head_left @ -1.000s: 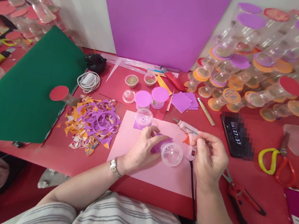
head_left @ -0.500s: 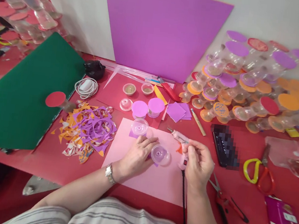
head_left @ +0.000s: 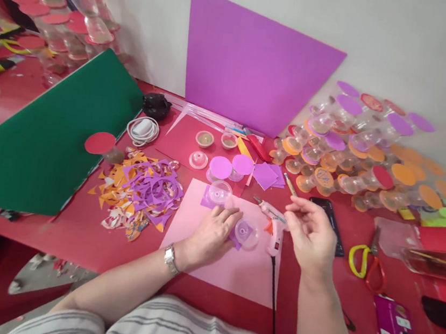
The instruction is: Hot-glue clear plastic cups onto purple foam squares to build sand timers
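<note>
My left hand [head_left: 215, 231] lies on a pink sheet [head_left: 188, 219], fingers loosely stretched, its thumb hidden. Close against its right side is a clear plastic cup [head_left: 246, 234] over a purple square [head_left: 235, 240]. Just beyond the fingertips, a second clear cup [head_left: 220, 192] is on another purple square [head_left: 207, 197]. To the right stands a pale pink glue gun [head_left: 275, 233], propped on an orange stand, cord running toward me. My right hand [head_left: 314, 235] hovers beside the gun's back end, fingers half curled and apart, nothing visible in them.
Left is a pile of orange and purple scraps [head_left: 142, 189] and a green board [head_left: 56, 135]. Purple-topped cups [head_left: 220, 168] and sand-filled cups [head_left: 204, 139] are beyond. Bottle hourglasses [head_left: 331, 142] are stacked back right. Scissors [head_left: 369, 261] and a phone [head_left: 331, 226] lie right.
My right hand has moved right, away from the glue gun's back end, and its fingers have loosened. My left hand stays beside the near cup. The view has shifted slightly.
</note>
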`<state>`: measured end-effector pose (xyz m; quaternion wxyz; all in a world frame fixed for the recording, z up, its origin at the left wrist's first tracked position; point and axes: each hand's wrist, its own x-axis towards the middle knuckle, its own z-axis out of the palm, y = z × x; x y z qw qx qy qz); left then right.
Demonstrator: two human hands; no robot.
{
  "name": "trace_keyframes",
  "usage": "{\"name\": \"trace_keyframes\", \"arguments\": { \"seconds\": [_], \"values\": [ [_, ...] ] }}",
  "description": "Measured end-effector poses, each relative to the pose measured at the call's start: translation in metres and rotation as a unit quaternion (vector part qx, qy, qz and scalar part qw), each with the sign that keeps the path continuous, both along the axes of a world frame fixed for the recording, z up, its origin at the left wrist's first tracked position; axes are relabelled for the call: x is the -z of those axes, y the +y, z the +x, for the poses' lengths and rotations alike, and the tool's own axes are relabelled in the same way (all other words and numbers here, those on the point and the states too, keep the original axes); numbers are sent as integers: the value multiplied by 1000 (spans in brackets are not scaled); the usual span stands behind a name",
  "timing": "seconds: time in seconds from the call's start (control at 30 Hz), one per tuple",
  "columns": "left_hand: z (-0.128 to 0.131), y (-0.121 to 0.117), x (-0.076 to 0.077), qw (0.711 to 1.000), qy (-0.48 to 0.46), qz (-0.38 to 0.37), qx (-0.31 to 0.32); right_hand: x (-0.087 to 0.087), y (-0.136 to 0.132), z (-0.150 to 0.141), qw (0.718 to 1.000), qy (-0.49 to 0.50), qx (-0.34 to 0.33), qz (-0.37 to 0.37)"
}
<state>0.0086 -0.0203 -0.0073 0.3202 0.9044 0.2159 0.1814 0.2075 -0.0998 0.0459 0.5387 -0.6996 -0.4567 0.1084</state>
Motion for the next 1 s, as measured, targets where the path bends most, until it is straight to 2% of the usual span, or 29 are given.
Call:
{"name": "trace_keyframes", "arguments": {
  "seconds": [0.1, 0.23, 0.37, 0.53, 0.63, 0.73, 0.87, 0.93, 1.0],
  "values": [
    [-1, 0, -2, 1000, 9, 2, 1, -5, 28, 7, 992, -72, -87, -55],
    [-2, 1, 0, 1000, 13, 0, 3, -6, 72, 9, 958, -205, -173, -102],
    [-4, 3, 1, 1000, 11, 1, 3, 0, 107, 5, 933, -266, -193, -148],
    [-5, 4, 0, 1000, 2, 2, 2, 15, 130, -1, 930, -269, -188, -166],
    [-5, 4, 1, 1000, 12, 11, 1, 13, 130, -1, 934, -271, -170, -156],
    [-5, 4, 3, 1000, 16, 22, 2, -5, 117, 12, 942, -275, -142, -133],
    [-6, 4, 7, 999, 23, 24, -1, -35, 83, 61, 953, -294, -27, -70],
    [-5, 4, 8, 999, 24, 23, 2, -43, 66, 91, 946, -315, 53, -56],
    [-5, 3, 10, 1000, 17, 24, 10, -44, 53, 118, 938, -320, 109, -72]
  ]
}}
